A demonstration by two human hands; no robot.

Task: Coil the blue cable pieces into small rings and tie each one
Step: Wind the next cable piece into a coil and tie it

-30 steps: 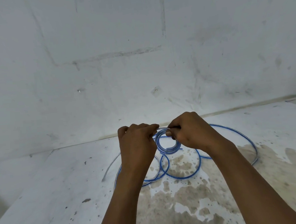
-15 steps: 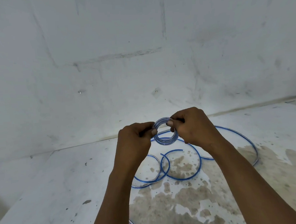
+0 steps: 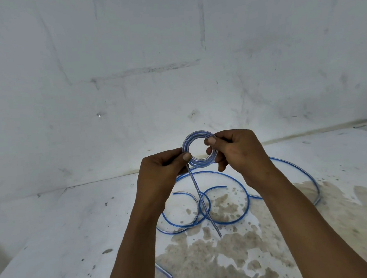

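Note:
A small ring of blue cable (image 3: pixel 196 138) is held up in front of the wall, several turns thick. My left hand (image 3: pixel 161 174) pinches its lower left side with thumb and fingers. My right hand (image 3: pixel 239 152) grips its right side, thumb on top. A loose tail of the cable (image 3: pixel 203 202) hangs straight down from the ring toward the floor. Loose blue cable pieces (image 3: pixel 236 210) lie in wide curves on the floor under my hands.
The floor (image 3: pixel 76 231) is white and stained brown at the right. A short blue cable scrap (image 3: pixel 164 271) lies near my left forearm. A white wall (image 3: pixel 173 64) rises close behind.
Both hands have lifted the ring higher and turned it to face me. The tail now hangs free below it. The left hand has shifted to the ring's lower left.

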